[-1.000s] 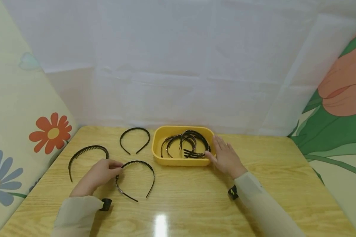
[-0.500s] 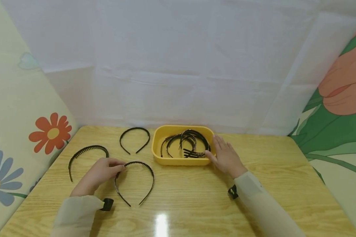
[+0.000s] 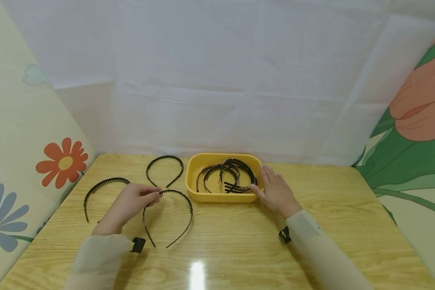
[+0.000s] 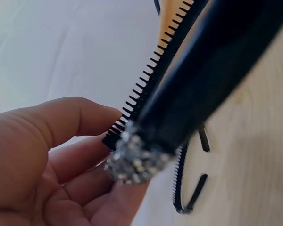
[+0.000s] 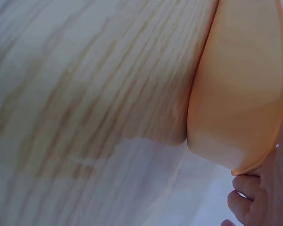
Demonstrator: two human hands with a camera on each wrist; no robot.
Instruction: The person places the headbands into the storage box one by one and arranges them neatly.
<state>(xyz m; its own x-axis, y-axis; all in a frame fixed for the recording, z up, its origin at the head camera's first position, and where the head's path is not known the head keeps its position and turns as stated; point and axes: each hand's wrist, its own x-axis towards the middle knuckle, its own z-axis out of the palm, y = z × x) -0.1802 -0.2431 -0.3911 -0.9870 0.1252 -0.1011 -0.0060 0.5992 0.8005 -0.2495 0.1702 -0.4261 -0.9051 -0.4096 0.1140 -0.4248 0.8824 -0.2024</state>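
My left hand (image 3: 134, 203) pinches a thin black toothed headband (image 3: 191, 209) between thumb and fingers at its upper left, its two ends pointing toward me. Close up in the left wrist view, the comb-like teeth and a cluster of silvery sparkles (image 4: 137, 162) sit by the fingertips. My right hand (image 3: 277, 193) lies against the right end of a yellow plastic box (image 3: 221, 198), fingers straight along the outside and thumb at the rim. Inside are several dark headbands (image 3: 235, 187). In the right wrist view, the fingers (image 5: 247, 187) show beyond the box's edge.
A black headband (image 3: 166, 157) lies at the back, left of the box. Another toothed headband (image 3: 106, 182) lies farther left, partly behind my left hand. A white cloth (image 3: 203, 100) hangs behind the wooden table (image 3: 239, 249); floral panels (image 3: 420, 181) flank it.
My left hand has moved up and to the right, carrying the headband, which has turned a little. My right hand and the box have stayed in place.
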